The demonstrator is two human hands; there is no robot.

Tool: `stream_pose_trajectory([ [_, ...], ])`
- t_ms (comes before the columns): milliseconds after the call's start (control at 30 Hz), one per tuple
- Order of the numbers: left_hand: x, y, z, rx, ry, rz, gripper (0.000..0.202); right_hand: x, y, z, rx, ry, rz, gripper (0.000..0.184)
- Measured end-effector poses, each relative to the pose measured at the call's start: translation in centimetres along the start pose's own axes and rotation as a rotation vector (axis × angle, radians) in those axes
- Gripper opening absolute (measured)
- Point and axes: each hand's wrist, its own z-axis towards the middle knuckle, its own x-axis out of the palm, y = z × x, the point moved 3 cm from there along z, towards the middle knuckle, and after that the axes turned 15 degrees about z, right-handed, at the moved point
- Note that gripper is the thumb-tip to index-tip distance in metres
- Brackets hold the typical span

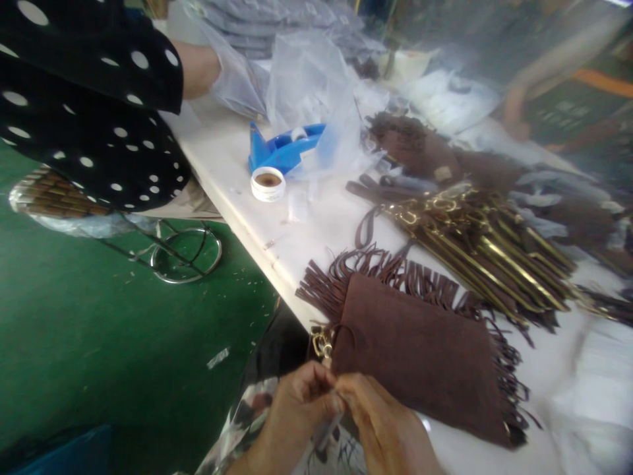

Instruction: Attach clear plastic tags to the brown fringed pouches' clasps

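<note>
A brown suede bag (420,343) with fringed edges lies flat on the white table (237,171), close to me. A gold clasp (322,343) hangs at its near-left corner. My left hand (291,412) and my right hand (380,422) meet just below that corner, fingers pinched together on something small and thin that I cannot make out. Both hands touch the bag's lower edge.
A pile of brown straps with gold chains (484,251) lies beyond the bag. A blue tape dispenser (284,148), a tape roll (268,183) and clear plastic bags (311,86) sit farther back. A co-worker in a black dotted top (89,86) stands left, over the green floor (99,330).
</note>
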Motion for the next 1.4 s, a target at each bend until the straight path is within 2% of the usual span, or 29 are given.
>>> stream_pose_trajectory([
  [100,0.1,0.0,-0.2,-0.006,-0.013,0.001,0.037,-0.1,0.5,0.0,-0.009,-0.001,-0.07,0.024],
  [233,0.2,0.2,0.0,-0.024,-0.042,-0.019,0.039,-0.3,1.6,0.1,-0.083,0.016,-0.273,0.023],
  [367,0.0,0.5,0.1,-0.054,-0.121,0.015,0.04,-0.2,2.4,0.6,-0.15,-0.017,-0.393,0.022],
  [500,0.1,1.5,0.4,-0.084,-0.139,-0.027,0.042,-0.4,2.1,0.8,-0.122,-0.113,-0.283,0.022],
  [667,0.1,3.5,1.0,-0.126,-0.133,-0.113,0.042,-0.6,1.3,0.3,-0.082,-0.109,-0.104,0.024],
  [833,-0.2,4.3,1.1,-0.187,-0.148,-0.116,0.043,-0.3,1.4,-0.3,-0.073,-0.144,-0.151,0.023],
  [1033,-0.4,4.6,1.3,-0.143,-0.187,-0.068,0.045,0.3,1.1,-0.7,-0.006,-0.257,-0.256,0.021],
  [1100,-0.4,4.7,1.3,-0.14,-0.201,-0.062,0.046,0.5,0.7,-0.9,0.034,-0.296,-0.196,0.018],
  [1267,-0.4,4.8,1.4,-0.125,-0.214,-0.072,0.046,1.3,-0.6,-1.7,0.165,-0.348,0.157,0.021],
  [1400,-0.4,4.4,1.2,-0.098,-0.218,-0.037,0.045,2.6,-1.2,-2.4,0.171,-0.401,0.192,0.026],
])
